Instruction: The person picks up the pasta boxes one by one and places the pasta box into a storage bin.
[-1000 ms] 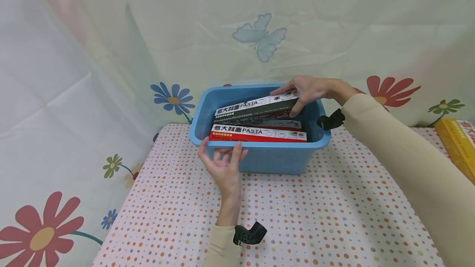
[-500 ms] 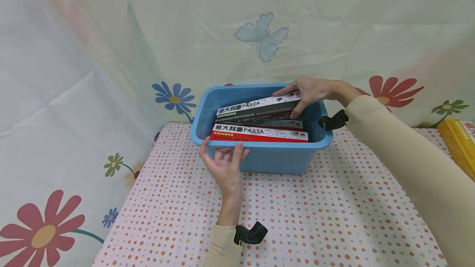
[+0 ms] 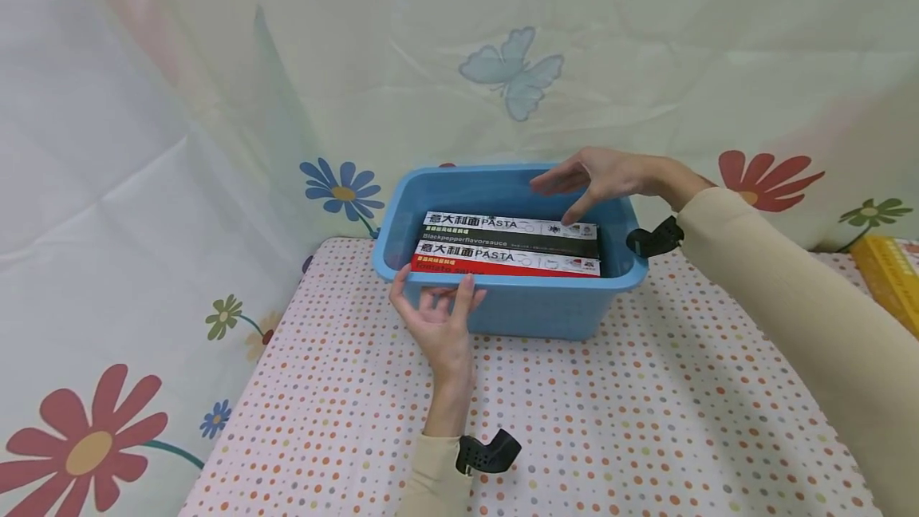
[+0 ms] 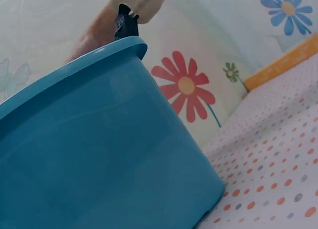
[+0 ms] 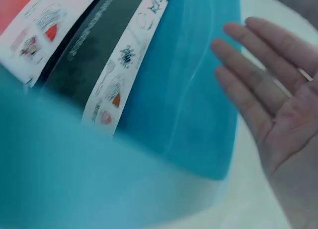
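Note:
A blue plastic bin (image 3: 531, 311) holds two long pasta boxes lying side by side. The red and white tomato sauce pasta box (image 3: 517, 263) is nearer the front wall; the black and white black pepper pasta box (image 3: 502, 237) lies flat behind it. My left hand (image 3: 439, 333) holds the bin's front rim near its left end, thumb and forefinger up at the edge. Over the bin's back right part, my right hand (image 3: 603, 175) hovers with spread fingers and nothing in them. In the right wrist view, its fingers (image 5: 263, 65) are extended, apart from the black pepper box (image 5: 94, 55).
The bin stands on a dotted tablecloth (image 3: 574, 413), close to a flower-printed backdrop (image 3: 646, 86). An orange-yellow box (image 3: 886, 282) lies at the table's far right. Behind the two front boxes is a gap along the bin's back wall.
The black pepper pasta box has left my right hand and dropped from a slant to flat beside the tomato box. My right fingers have spread. The left hand keeps its place on the rim.

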The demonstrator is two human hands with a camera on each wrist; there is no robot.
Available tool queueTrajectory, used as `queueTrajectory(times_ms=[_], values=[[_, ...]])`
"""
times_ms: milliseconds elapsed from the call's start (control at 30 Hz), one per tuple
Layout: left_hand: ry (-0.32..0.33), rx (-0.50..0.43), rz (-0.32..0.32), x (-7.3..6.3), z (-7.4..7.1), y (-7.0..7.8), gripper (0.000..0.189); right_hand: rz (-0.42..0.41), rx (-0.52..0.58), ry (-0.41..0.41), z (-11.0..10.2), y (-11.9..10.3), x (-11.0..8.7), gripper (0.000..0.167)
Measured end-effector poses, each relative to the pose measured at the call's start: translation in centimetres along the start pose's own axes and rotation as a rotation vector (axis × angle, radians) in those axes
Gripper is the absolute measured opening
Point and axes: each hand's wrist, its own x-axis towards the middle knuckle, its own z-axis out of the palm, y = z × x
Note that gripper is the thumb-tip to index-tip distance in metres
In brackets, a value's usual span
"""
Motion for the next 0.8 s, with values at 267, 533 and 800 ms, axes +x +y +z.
queueTrajectory(times_ms=[267,533,800], values=[[-0.002,0.021,0.020,0.3,-0.1,-0.2,0.081,-0.113,-0.011,0.075,-0.3,-1.1,-3.1,0.069],[-0.001,0.008,0.002,0.5,-0.1,-0.6,0.081,-0.075,-0.044,0.333,-0.5,1.7,-11.1,0.067],[-0.006,0.011,-0.010,0.3,-0.3,-0.6,0.081,0.147,-0.082,0.622,1.4,9.4,-20.5,0.071]])
